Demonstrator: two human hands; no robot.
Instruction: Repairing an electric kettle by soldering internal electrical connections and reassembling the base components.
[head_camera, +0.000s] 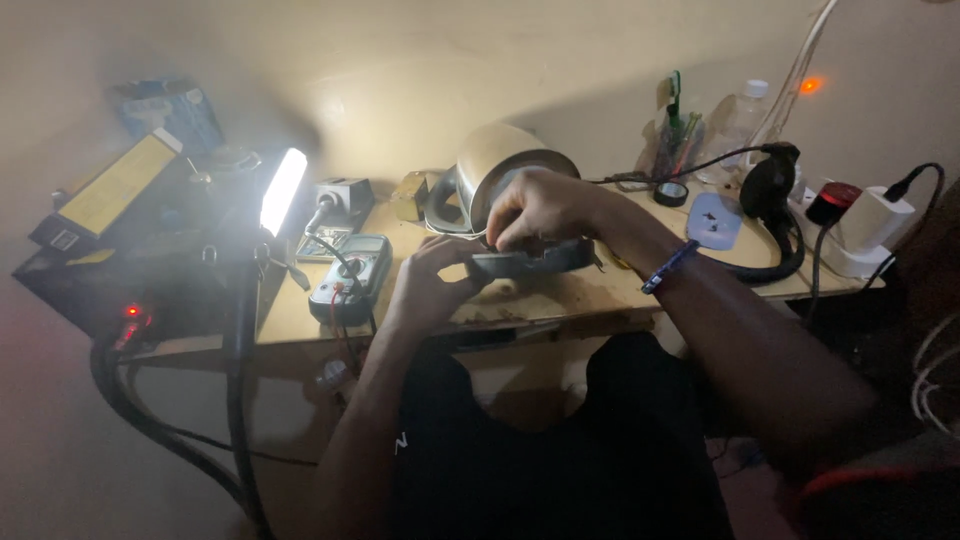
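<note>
A steel electric kettle (500, 160) lies on its side on the wooden table (300, 310), its open bottom toward me. In front of it sits the kettle's dark round base cover (535, 260). My left hand (428, 283) grips the cover's left edge. Over the cover's top, my right hand (540, 207) has its fingers curled down between the cover and the kettle's bottom; a blue band circles that wrist. What the fingertips pinch is hidden.
A multimeter (350, 275) with leads lies left of my hands, beside a bright work lamp (283, 188). A soldering station (345, 195) stands behind. To the right are a black cable (770, 265), a white power strip (850, 235), a pen cup (675, 145) and a plastic bottle (740, 120).
</note>
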